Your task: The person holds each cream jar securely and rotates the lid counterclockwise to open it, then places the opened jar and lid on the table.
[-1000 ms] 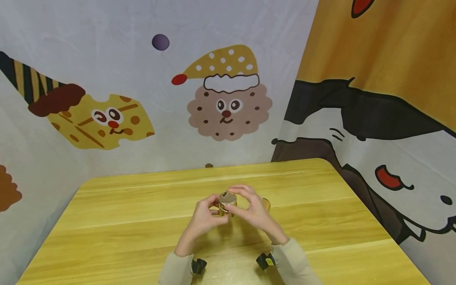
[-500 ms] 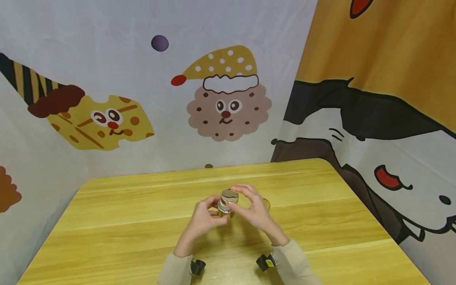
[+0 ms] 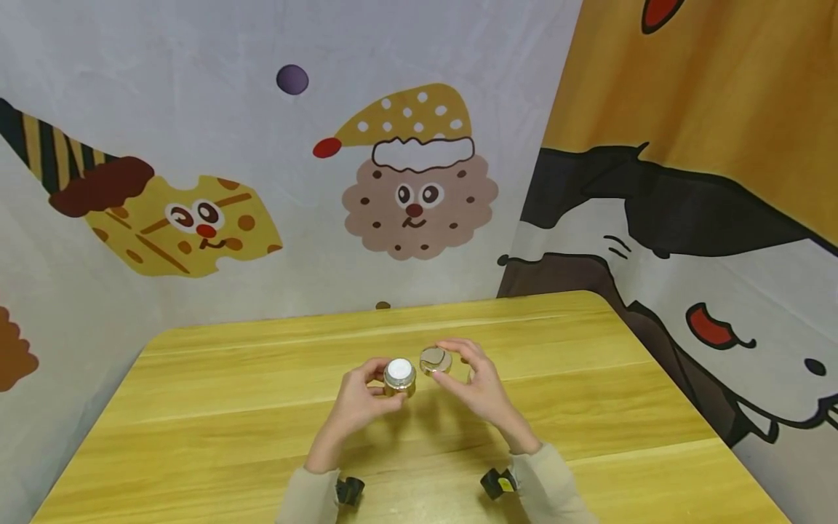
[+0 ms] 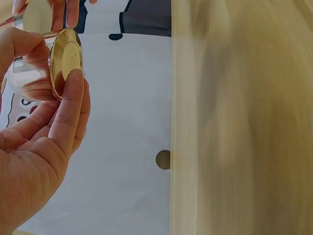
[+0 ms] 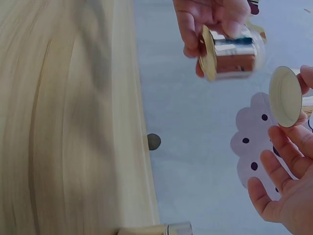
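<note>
Off the table, my left hand (image 3: 356, 400) holds a small gold cosmetic jar (image 3: 399, 380) between thumb and fingers. The jar's mouth faces up and shows white inside; whether that is cream or an inner cover I cannot tell. Its shiny gold base, with tiny print, shows in the left wrist view beside the fingers (image 4: 73, 105). Just right of the jar, apart from it, my right hand (image 3: 481, 386) pinches the round gold lid (image 3: 435, 360) by its rim. The lid's pale hollow underside (image 5: 285, 96) is visible in the right wrist view.
Another gold item with a clear end (image 5: 156, 229) stands on the table behind my right hand, mostly hidden in the head view. The wooden table (image 3: 229, 422) reaches back to a cartoon-printed cloth (image 3: 262, 145). Black wrist cameras sit at both cuffs.
The lid was on the jar, then lifted and tilted off it. Now it is fully apart, my right hand having moved right with it and my left hand slightly left with the jar.
</note>
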The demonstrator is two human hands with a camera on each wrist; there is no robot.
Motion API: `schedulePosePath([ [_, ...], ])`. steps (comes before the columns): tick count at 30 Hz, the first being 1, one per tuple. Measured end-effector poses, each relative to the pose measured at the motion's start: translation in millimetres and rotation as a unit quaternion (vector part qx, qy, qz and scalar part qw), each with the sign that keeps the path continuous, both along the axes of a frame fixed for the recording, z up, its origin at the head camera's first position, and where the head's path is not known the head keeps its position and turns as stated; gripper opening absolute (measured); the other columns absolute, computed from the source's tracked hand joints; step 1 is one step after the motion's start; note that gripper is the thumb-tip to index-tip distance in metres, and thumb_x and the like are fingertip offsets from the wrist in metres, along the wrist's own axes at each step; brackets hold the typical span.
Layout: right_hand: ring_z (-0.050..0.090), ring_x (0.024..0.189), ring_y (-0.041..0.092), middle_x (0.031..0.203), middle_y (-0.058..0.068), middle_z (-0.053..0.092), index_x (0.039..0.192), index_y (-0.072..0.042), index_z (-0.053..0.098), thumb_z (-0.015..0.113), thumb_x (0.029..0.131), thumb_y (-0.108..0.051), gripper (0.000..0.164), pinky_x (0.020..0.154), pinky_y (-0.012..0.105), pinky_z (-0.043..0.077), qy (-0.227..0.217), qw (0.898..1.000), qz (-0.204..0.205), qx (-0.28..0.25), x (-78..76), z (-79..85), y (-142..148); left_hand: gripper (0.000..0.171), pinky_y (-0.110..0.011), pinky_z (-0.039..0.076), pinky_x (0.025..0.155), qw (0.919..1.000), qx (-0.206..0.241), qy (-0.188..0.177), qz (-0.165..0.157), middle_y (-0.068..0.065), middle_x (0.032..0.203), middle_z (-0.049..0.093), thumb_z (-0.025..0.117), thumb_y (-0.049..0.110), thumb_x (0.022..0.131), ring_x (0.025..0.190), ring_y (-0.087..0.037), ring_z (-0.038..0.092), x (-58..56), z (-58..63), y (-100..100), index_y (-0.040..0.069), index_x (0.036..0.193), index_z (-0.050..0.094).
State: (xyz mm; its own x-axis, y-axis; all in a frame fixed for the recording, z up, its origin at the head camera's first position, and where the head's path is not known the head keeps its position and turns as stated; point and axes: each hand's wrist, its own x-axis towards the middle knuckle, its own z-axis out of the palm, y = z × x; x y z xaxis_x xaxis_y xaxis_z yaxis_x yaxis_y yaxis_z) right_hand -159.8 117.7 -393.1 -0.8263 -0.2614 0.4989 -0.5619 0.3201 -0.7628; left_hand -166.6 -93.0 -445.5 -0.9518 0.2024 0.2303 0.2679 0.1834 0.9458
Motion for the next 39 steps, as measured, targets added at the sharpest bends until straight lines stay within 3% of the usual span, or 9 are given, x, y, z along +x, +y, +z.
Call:
schedulePosePath([
  [9,0.053,0.101,0.028,0.112,0.023,0.06,0.111,0.008,0.06,0.073,0.074,0.004,0.039,0.08,0.027,0.041,0.005,1.0,-0.021,0.006,0.4,-5.3,13.0,0.048,-0.034,0.055,0.075,0.9992,-0.019,-0.011,0.033,-0.016,0.101,0.061,0.075,-0.01,0.065,0.091,-0.027,0.058,1.9,-3.0,-13.9,-0.009,0.11,0.059],
  [13,0.055,0.098,0.031,0.109,0.023,0.061,0.11,0.008,0.06,0.073,0.074,0.005,0.038,0.078,0.029,0.043,0.008,1.0,-0.029,0.008,1.0,-8.3,18.6,0.047,-0.031,0.055,0.074,0.9986,-0.02,-0.02,0.044,-0.013,0.1,0.062,0.076,-0.009,0.065,0.09,-0.024,0.058,3.8,-2.5,-19.9,-0.007,0.109,0.06],
  [17,0.056,0.095,0.036,0.107,0.024,0.062,0.108,0.009,0.061,0.073,0.073,0.006,0.038,0.077,0.032,0.045,0.011,0.999,-0.039,0.003,0.9,-10.1,24.1,0.045,-0.028,0.055,0.074,0.9986,-0.02,-0.017,0.046,-0.013,0.1,0.062,0.076,-0.007,0.066,0.09,-0.023,0.058,4.5,-3.4,-26.6,-0.005,0.108,0.061],
  [26,0.058,0.093,0.031,0.107,0.022,0.063,0.107,0.01,0.061,0.074,0.071,0.008,0.039,0.076,0.031,0.05,0.02,0.998,-0.057,0.005,0.3,-14.9,38.9,0.045,-0.027,0.055,0.074,0.9975,-0.03,-0.024,0.059,-0.013,0.099,0.06,0.075,-0.008,0.066,0.09,-0.023,0.058,5.0,-7.6,-38.5,-0.006,0.108,0.06],
  [32,0.058,0.093,0.031,0.105,0.024,0.063,0.105,0.012,0.059,0.075,0.069,0.01,0.04,0.076,0.039,0.052,0.019,0.998,-0.061,-0.008,0.9,-17.7,49.4,0.047,-0.029,0.055,0.074,0.9966,-0.038,-0.035,0.065,-0.014,0.101,0.06,0.076,-0.008,0.066,0.092,-0.025,0.058,5.6,-8.9,-42.2,-0.006,0.11,0.059],
  [39,0.057,0.093,0.018,0.101,0.029,0.059,0.101,0.015,0.052,0.072,0.066,0.019,0.04,0.079,0.026,0.051,0.001,0.997,-0.046,-0.063,-3.8,-30.2,64.1,0.048,-0.031,0.055,0.075,0.9965,-0.038,-0.035,0.066,-0.015,0.102,0.06,0.076,-0.008,0.066,0.093,-0.027,0.058,8.4,-6.0,-44.1,-0.008,0.11,0.058],
])
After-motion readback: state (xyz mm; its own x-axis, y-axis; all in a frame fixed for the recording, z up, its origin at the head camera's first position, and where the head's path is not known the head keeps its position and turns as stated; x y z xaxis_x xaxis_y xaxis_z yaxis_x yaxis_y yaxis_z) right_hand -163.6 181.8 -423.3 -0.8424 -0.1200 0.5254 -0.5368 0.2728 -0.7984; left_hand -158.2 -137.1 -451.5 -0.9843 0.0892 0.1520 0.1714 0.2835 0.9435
